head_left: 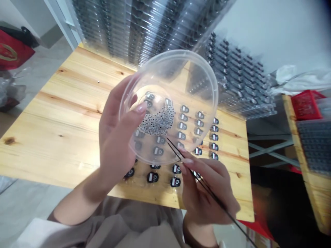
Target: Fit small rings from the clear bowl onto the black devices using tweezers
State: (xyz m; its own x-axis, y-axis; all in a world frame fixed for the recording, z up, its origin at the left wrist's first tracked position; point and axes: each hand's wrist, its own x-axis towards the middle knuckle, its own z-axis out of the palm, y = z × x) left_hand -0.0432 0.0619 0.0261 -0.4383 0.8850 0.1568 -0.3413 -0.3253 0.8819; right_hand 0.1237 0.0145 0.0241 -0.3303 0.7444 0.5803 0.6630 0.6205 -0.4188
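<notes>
A clear round plastic bowl is tilted in my left hand, whose thumb reaches over the rim to the inside. Many tiny silvery ring-like pieces lie heaped in the bowl. My right hand pinches dark tweezers, their thin tips inside the bowl at the lower edge of the heap. Whether the tips hold a piece is too small to tell. Below and through the bowl, rows of small black parts with white patches sit on the wooden table.
The light wooden table extends to the left. Tall stacks of clear trays stand at its back, with more trays to the right. A red basket sits on another wooden surface at the far right.
</notes>
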